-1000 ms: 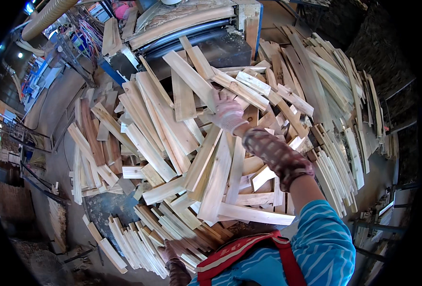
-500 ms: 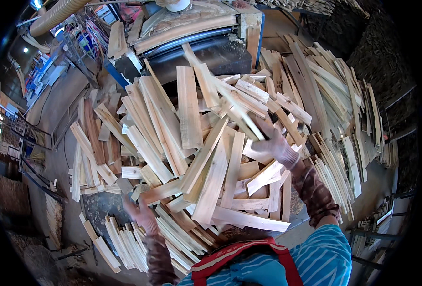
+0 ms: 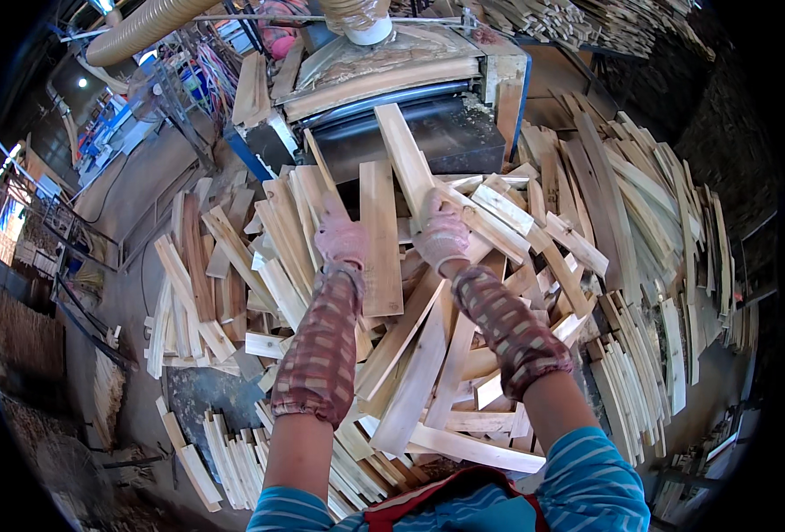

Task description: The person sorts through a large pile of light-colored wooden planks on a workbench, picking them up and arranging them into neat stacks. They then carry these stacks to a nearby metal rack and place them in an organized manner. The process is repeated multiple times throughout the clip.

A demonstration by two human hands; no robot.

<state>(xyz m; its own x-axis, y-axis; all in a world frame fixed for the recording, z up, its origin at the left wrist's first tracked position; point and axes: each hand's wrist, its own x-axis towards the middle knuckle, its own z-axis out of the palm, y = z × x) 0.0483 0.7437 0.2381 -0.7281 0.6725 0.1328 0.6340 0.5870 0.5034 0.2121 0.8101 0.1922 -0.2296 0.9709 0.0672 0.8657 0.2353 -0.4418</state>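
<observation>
Both my hands, in pale pink knit gloves, reach forward over a heap of loose wooden boards. My right hand [image 3: 441,232] is closed at the near end of a pale wooden board [image 3: 400,144], which slants up and away to the left, toward the machine. To the left of a wide flat board [image 3: 380,253], my left hand [image 3: 341,238] stretches over several narrow boards [image 3: 288,222]. Its fingers are slightly blurred and look extended, with nothing plainly gripped. Its fingertips are close to a thin upright strip [image 3: 320,158].
A planer-like machine [image 3: 384,80] with a metal roller and dark bed stands just beyond the heap. More boards [image 3: 645,195] are piled at the right, and narrow strips [image 3: 233,457] lie at the near left. A ribbed hose [image 3: 149,28] hangs at the upper left.
My left hand has moved forward from the near left side to the far part of the heap. My right hand has moved left and away, onto the slanted board. The view has shifted somewhat.
</observation>
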